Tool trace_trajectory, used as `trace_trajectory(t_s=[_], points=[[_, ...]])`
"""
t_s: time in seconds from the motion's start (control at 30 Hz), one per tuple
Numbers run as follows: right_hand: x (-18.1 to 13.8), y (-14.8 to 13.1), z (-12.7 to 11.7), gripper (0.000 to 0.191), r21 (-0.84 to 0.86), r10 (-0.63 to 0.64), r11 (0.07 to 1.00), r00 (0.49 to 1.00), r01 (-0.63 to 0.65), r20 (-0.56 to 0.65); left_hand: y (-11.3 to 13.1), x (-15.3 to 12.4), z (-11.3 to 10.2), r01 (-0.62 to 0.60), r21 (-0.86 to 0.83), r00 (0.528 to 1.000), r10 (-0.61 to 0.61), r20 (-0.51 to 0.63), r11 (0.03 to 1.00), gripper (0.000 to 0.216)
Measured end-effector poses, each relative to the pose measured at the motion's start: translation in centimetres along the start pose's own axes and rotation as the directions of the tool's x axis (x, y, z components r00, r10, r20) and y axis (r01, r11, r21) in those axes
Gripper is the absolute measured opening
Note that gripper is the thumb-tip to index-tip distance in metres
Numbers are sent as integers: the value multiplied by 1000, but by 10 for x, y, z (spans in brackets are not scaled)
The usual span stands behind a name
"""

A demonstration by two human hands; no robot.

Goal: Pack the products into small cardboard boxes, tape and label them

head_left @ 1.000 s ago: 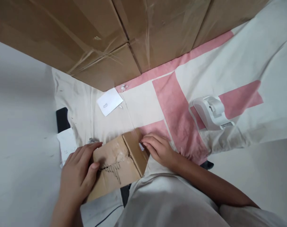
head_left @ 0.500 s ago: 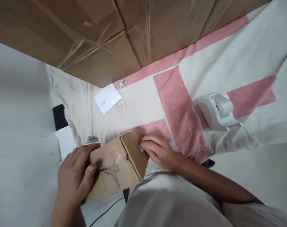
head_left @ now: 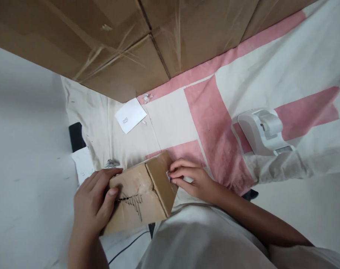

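A small cardboard box with dark scribbled lines on one face sits tilted in front of me. My left hand grips its left end, thumb on the near face and fingers over the top edge. At the box's right end, the fingertips of my right hand pinch together against the side. A tiny pale bit shows at those fingertips, too small to name. Just beyond the box lies a small heap of grey metal bits. Farther off, a paper clip rests on a white sheet of paper.
Large taped cardboard boxes wall off the far side. A white tape dispenser stands to the right on the pink and white cloth. Clear small bits, a black object and another paper lie about. A black cable runs below.
The view has shifted slightly, so everything sits a little farther right. My right fingers have spread slightly at the box's side. My left hand keeps its hold on the box.
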State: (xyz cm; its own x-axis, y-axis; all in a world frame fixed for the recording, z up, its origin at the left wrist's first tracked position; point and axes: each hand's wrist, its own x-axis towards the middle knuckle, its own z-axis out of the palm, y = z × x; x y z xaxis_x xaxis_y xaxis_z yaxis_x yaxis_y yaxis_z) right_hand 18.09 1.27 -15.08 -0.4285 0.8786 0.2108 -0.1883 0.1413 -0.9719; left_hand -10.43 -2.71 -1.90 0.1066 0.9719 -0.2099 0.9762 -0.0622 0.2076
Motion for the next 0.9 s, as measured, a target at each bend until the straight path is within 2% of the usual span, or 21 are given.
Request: trace_trajectory(t_s=[0.13,0.37,0.47,0.73,0.8,0.9], points=[[-6,-3,-1,12,-61,-51,997,999,49,-19,1,0,0,-6,-3,1000,5,-20,1000,35],[-7,-2,2,16,-112,-63,992,996,56,-62,1,0,0,8,-7,1000,-8,-13,1000,34],[-5,-1,1,11,-147,-90,986,995,82,-51,2,1,0,12,-9,1000,-12,-7,1000,34],[-6,-1,0,14,-219,-133,967,991,129,-3,2,1,-1,1,10,1000,-1,-21,1000,37],[-5,-2,-2,15,-290,-174,941,985,171,17,3,1,-1,-1,9,1000,1,-20,1000,37],[-1,-6,-5,15,-458,-257,849,963,264,79,6,1,-1,24,8,1000,-24,-18,1000,37]])
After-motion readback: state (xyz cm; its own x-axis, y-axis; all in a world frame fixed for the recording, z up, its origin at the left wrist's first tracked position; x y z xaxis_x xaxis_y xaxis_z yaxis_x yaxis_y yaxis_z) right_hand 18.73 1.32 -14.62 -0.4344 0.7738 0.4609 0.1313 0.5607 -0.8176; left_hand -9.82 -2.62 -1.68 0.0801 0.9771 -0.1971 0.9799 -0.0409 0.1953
